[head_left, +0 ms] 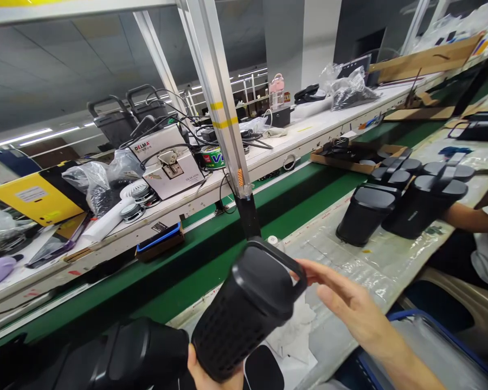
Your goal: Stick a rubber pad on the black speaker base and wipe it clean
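Observation:
A black portable speaker point(244, 303) with a carrying handle and a perforated side is tilted in front of me, top end up and to the right. My left hand point(213, 374) is closed around its lower end, partly cut off by the bottom edge. My right hand point(350, 303) is at the handle point(299, 279), fingertips touching its outer side, with the fingers stretched out and the thumb apart. Under the speaker, a black rounded panel point(264, 368) lies beside crumpled white paper point(296, 336). More black speakers point(142, 352) lie at lower left, slightly blurred.
Several black speakers point(364, 214) stand on the plastic-covered bench at right, near a co-worker's arm point(469, 219). A metal post point(222, 108) rises ahead. Beyond the green conveyor belt point(203, 276), a white shelf holds a DELMA box point(171, 162), cables and plastic bags. A blue-edged chair point(423, 346) is at lower right.

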Demonstrator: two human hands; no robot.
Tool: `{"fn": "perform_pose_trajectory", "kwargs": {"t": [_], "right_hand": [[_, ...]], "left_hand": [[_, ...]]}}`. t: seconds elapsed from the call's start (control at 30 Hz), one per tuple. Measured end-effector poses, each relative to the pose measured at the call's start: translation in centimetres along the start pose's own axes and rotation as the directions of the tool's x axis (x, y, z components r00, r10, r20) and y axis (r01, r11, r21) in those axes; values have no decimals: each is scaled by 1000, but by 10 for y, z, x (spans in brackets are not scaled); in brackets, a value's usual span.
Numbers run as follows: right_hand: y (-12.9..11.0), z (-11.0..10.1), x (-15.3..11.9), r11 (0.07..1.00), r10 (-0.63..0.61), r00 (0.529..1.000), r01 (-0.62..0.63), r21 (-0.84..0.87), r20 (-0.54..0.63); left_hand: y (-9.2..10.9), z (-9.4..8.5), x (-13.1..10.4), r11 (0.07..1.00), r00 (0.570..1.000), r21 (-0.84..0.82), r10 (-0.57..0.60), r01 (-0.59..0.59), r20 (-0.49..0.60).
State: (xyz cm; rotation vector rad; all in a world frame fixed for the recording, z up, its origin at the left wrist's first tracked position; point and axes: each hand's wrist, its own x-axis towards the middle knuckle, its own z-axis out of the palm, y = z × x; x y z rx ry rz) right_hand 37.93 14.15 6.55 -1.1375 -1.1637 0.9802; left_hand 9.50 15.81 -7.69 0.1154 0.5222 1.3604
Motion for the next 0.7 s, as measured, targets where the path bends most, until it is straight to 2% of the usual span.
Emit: {"fn": "perform_pose_trajectory", "kwargs": {"t": [0.1,0.2,0.27,0.33,0.43,0.53,0.6,0.7], "right_hand": [[-1,11,2,957,156,975,-109,270,-157],[3,19,8,840,356,882,-158,518,-310],[5,21,10,806,394,834,-111,581,-386],[5,19,9,833,324,840,-35,552,-436],[2,14,7,904,44,885,162,396,-464],[1,8,8,918,-204,920,299,261,-334],[8,4,9,930,-226,941,286,231,-252],[31,0,15,980,-149,975,168,106,-162]], "left_hand": [[16,-15,-7,996,999,68,50,-50,-7],[20,-23,-12,992,998,101,70,-69,-6],[17,-18,-12,992,997,97,77,-79,18],[10,-7,-11,993,997,90,72,-75,40],[0,16,-12,993,997,119,8,-18,81],[-7,27,-20,989,989,112,-107,95,103],[-10,25,-27,992,992,65,-112,108,64],[-4,16,-38,992,996,99,85,-84,-8]]}}
